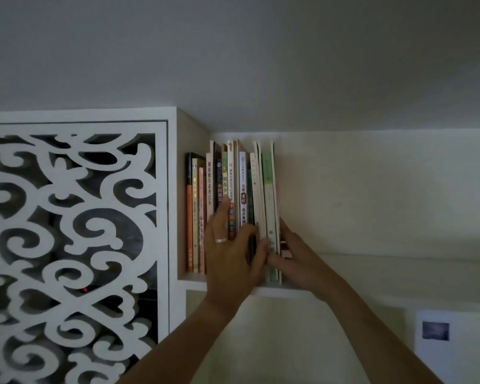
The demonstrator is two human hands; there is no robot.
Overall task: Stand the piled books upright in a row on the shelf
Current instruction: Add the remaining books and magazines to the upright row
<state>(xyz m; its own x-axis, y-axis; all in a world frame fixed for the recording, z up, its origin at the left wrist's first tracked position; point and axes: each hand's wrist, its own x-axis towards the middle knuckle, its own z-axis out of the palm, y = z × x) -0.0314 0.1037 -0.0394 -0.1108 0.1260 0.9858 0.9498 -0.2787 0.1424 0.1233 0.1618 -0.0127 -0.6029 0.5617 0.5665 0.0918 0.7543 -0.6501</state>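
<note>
Books [234, 195] stand upright in a row on the shelf [272, 290]; no pile visible. Your left hand [230, 253] lies open against spines; your right hand [291, 253] presses flat on the end book. Nearly done.

A row of books [233, 206] stands upright on the white shelf [194, 284], a little right of the frame's centre, spines facing out. At the left end a black-and-orange spine [189, 217] stands close beside the shelf's side wall, next to a yellowish one [195, 217] and a pink one [201, 214]. Mid-row come taller spines with Chinese lettering, among them a white one with red print [230, 189] and a white one with dark characters [243, 189]. At the right end stand pale, thin volumes and a book with a green-topped spine [268, 195], the outermost leaning slightly. The lower parts of the middle and right-hand books are hidden
</note>
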